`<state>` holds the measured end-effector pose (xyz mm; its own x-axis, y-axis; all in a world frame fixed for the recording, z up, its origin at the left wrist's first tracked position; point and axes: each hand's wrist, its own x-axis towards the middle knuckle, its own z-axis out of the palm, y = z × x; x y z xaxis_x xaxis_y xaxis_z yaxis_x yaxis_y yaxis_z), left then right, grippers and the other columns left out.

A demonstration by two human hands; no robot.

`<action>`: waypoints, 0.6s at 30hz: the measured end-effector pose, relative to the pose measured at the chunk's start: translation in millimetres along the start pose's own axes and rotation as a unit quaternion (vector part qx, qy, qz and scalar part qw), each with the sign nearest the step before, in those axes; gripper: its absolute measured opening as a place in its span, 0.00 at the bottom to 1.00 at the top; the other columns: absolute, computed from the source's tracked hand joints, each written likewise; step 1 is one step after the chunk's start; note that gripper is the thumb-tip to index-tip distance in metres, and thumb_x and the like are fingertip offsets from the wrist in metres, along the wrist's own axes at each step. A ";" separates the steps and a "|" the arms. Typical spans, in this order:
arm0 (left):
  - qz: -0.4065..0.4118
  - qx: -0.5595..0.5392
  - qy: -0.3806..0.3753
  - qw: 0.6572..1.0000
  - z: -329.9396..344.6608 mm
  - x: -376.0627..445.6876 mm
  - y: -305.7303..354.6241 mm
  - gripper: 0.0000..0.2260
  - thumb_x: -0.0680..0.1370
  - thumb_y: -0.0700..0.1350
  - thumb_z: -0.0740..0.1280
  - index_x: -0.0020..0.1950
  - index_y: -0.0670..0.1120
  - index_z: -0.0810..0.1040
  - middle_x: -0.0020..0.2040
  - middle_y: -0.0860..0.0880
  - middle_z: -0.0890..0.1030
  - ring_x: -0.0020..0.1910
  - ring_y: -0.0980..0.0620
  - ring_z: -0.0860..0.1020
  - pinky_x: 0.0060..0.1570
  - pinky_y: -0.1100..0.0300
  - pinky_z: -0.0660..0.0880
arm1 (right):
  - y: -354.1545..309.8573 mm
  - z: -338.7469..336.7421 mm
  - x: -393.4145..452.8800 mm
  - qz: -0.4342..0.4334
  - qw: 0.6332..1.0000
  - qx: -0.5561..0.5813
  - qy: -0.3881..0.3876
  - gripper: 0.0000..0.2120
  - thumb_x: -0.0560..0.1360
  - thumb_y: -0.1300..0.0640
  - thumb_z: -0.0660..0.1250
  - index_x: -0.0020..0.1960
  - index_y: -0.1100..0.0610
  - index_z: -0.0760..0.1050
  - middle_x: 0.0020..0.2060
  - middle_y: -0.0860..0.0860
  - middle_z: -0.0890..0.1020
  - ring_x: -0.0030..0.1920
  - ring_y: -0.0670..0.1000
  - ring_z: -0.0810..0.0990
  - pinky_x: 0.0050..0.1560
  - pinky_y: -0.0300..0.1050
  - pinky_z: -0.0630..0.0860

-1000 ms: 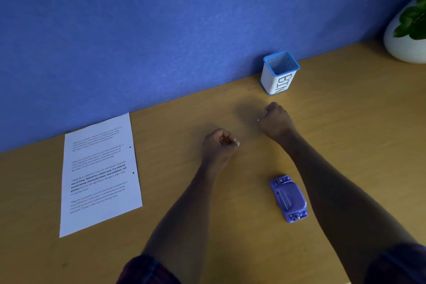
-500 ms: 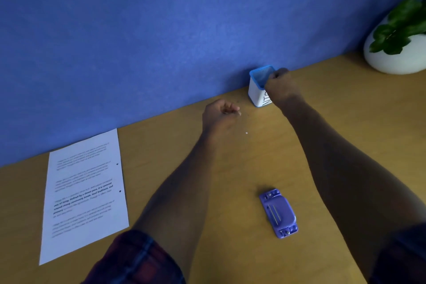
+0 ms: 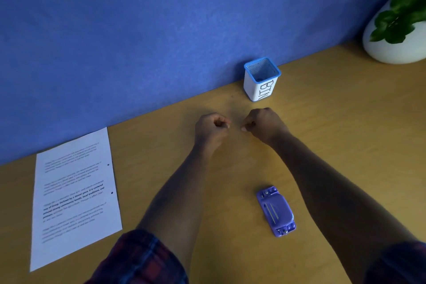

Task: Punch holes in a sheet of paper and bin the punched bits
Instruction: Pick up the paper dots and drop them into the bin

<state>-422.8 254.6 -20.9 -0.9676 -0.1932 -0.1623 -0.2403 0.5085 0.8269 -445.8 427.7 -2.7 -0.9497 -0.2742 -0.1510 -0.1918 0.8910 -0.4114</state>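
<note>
A printed paper sheet [image 3: 76, 193] lies flat at the left of the desk, with two punched holes along its right edge. The purple hole punch [image 3: 276, 211] rests on the desk between my forearms. A white bin [image 3: 261, 80] with a blue rim and the word BIN stands against the blue wall. My left hand [image 3: 212, 128] is curled into a fist just above the desk, and nothing shows in it. My right hand [image 3: 265, 125] is in front of the bin, thumb and finger pinched together low at the desk with a small pale punched bit [image 3: 243, 129] at their tips.
A white plant pot [image 3: 391, 46] with green leaves stands at the far right corner. The blue wall [image 3: 161, 30] runs along the back of the wooden desk [image 3: 345, 134]. Plaid sleeves show at the bottom edge.
My right hand came back from over the bin down to the desk, where a white bit lay, and pinched there. My left hand drew back slightly and stayed shut.
</note>
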 end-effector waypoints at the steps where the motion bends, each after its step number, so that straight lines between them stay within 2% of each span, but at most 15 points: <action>1: 0.001 0.005 0.001 1.000 0.7 -0.4 -2.0 0.04 0.74 0.39 0.73 0.46 0.46 0.87 0.42 0.52 0.87 0.39 0.59 0.81 0.37 0.76 0.73 | -1.5 1.8 0.5 -0.007 1.000 -0.013 -0.003 0.10 0.75 0.52 0.72 0.53 0.55 0.84 0.51 0.54 0.84 0.53 0.57 0.80 0.54 0.53 0.79; 5: -0.004 -0.006 -0.014 1.000 -1.5 1.5 -4.8 0.04 0.74 0.39 0.73 0.46 0.46 0.87 0.41 0.54 0.86 0.40 0.63 0.81 0.38 0.76 0.73 | -6.7 8.5 1.0 -0.005 1.000 -0.022 0.012 0.07 0.76 0.54 0.70 0.52 0.54 0.84 0.51 0.53 0.83 0.53 0.58 0.80 0.52 0.52 0.79; 9: -0.007 -0.006 -0.016 1.000 0.2 0.8 -5.5 0.04 0.74 0.39 0.74 0.47 0.45 0.87 0.42 0.52 0.86 0.42 0.59 0.83 0.41 0.71 0.74 | -13.2 17.7 -4.4 -0.009 0.997 -0.060 0.037 0.09 0.77 0.59 0.65 0.53 0.55 0.83 0.53 0.54 0.81 0.53 0.58 0.80 0.49 0.50 0.79; 13: -0.007 -0.009 -0.012 1.000 1.4 0.3 -6.4 0.03 0.75 0.40 0.74 0.47 0.45 0.87 0.42 0.52 0.86 0.42 0.58 0.83 0.38 0.74 0.73 | -21.2 26.8 -10.7 -0.006 0.992 -0.114 0.055 0.10 0.77 0.61 0.63 0.56 0.59 0.79 0.54 0.56 0.79 0.56 0.58 0.79 0.48 0.51 0.78; 18: -0.008 -0.029 -0.009 1.000 1.9 -1.4 -9.3 0.04 0.76 0.38 0.73 0.48 0.44 0.87 0.41 0.53 0.85 0.38 0.64 0.80 0.36 0.78 0.71 | -27.0 35.3 -14.6 0.035 0.993 -0.105 0.050 0.12 0.78 0.59 0.62 0.60 0.60 0.74 0.57 0.57 0.77 0.58 0.59 0.78 0.50 0.52 0.77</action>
<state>-419.4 251.7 -29.4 -0.9649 -0.1863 -0.1851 -0.2518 0.4556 0.8538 -418.0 394.9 -21.0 -0.9803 -0.1818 -0.0778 -0.1627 0.9652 -0.2050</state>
